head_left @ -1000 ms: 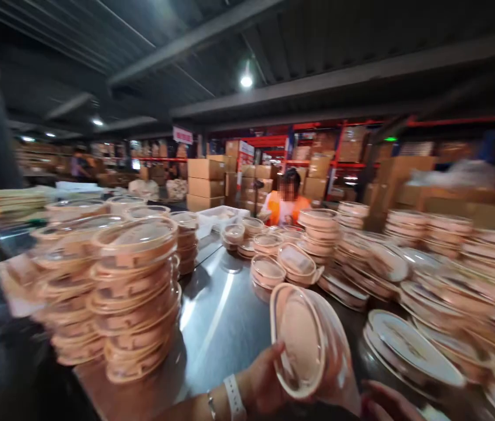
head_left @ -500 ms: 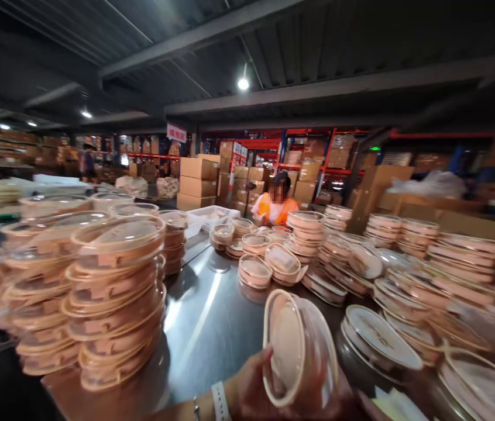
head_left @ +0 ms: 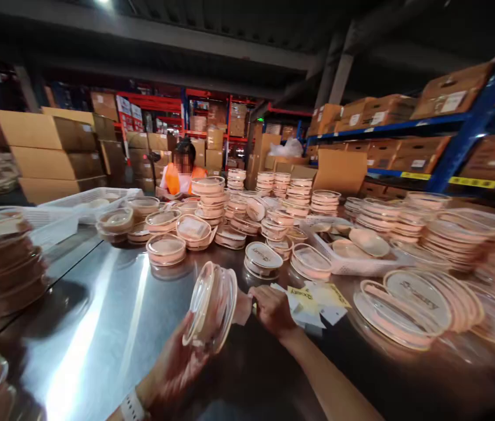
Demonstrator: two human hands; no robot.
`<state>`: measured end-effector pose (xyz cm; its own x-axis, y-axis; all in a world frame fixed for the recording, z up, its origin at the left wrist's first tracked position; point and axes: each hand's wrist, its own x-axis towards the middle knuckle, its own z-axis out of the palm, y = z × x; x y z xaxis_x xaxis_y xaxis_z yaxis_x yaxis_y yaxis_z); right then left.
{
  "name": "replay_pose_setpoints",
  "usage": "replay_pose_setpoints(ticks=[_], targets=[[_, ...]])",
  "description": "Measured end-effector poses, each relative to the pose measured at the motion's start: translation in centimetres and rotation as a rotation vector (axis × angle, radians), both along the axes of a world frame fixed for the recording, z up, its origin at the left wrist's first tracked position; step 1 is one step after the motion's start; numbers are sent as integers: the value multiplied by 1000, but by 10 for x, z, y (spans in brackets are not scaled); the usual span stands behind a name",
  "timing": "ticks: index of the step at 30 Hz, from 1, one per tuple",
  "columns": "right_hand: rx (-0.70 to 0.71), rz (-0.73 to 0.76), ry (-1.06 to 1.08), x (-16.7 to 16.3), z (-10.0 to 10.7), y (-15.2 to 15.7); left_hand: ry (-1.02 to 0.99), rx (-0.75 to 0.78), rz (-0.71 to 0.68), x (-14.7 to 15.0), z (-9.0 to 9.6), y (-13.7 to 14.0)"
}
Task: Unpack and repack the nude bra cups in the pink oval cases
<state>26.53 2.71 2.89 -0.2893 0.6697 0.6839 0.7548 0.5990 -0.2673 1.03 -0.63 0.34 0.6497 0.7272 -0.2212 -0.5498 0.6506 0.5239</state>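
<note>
My left hand [head_left: 179, 356] is wrapped around a round clear pouch with pale pink edging [head_left: 213, 307], tilted on its side above the metal table. At the pouch's right side, my right hand [head_left: 274, 310] has its fingers pinched together at a small pink flap [head_left: 242, 308]; its fingertips partly hide the contact. Just right of that hand, white and yellow printed cards [head_left: 313, 301] lie loosely on the table. Beyond the hands sits a similar round pouch with dark lettering [head_left: 264, 259].
Many stacked pouches [head_left: 210, 202] fill the far side of the table. Pouches with lettering [head_left: 418, 298] spread at right, near a white plastic basket [head_left: 344, 266]. A white basket [head_left: 85, 204] and a stack [head_left: 4, 263] stand left. Across the table is a person in an orange vest [head_left: 181, 175].
The view has swung right, bringing the right-hand basket and blue shelving into sight. The pouch stays in my left hand, and my right hand now shows clearly at its side flap.
</note>
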Motion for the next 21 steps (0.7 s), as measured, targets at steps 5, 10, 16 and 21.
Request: replay_pose_setpoints(ticks=[5, 10, 16, 21], targets=[[48, 17, 57, -20, -2, -10, -31, -69, -11, -5, -8, 4], [35, 102, 254, -46, -3, -43, 12, 18, -35, -5, -4, 5], [77, 134, 74, -57, -15, -54, 152, -40, -42, -7, -11, 1], [-143, 245, 222, -51, -8, -56, 146, -18, 14, -13, -21, -11]])
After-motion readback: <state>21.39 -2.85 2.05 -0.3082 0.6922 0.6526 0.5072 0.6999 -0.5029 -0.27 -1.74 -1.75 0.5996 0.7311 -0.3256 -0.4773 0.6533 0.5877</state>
